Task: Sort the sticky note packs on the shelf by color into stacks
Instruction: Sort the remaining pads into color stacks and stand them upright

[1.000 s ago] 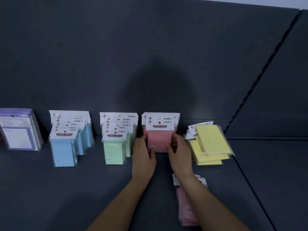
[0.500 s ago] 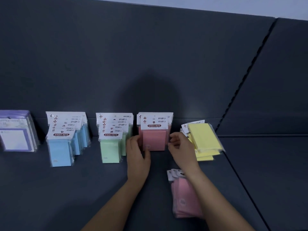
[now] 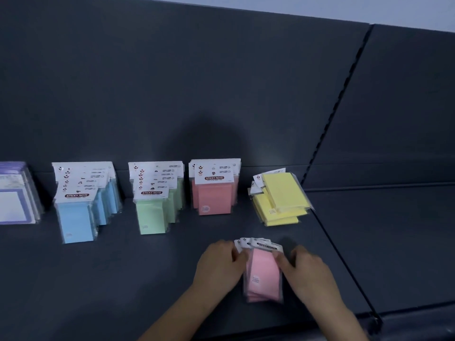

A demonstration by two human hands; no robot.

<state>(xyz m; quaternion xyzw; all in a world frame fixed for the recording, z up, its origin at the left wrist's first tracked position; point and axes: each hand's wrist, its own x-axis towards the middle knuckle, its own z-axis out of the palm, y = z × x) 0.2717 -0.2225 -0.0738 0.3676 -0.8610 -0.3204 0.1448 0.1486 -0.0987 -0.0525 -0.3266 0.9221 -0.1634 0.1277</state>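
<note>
Hands: left hand (image 3: 221, 259) and right hand (image 3: 305, 269) each curled fingers round sides of pink sticky note stack (image 3: 263, 274) | stack lay fanned near shelf (image 3: 123, 279) front edge, forward of salmon packs (image 3: 214, 198) and yellow packs (image 3: 280, 200)

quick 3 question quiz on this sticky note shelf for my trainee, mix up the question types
1. True or false: the yellow packs sit at the right end of the back row.
2. Which colour stands directly left of the green packs?
3. The left hand and right hand hold which pile? A yellow, B green, C light pink packs.
Key: 1 true; 2 blue packs; 3 C.
</note>
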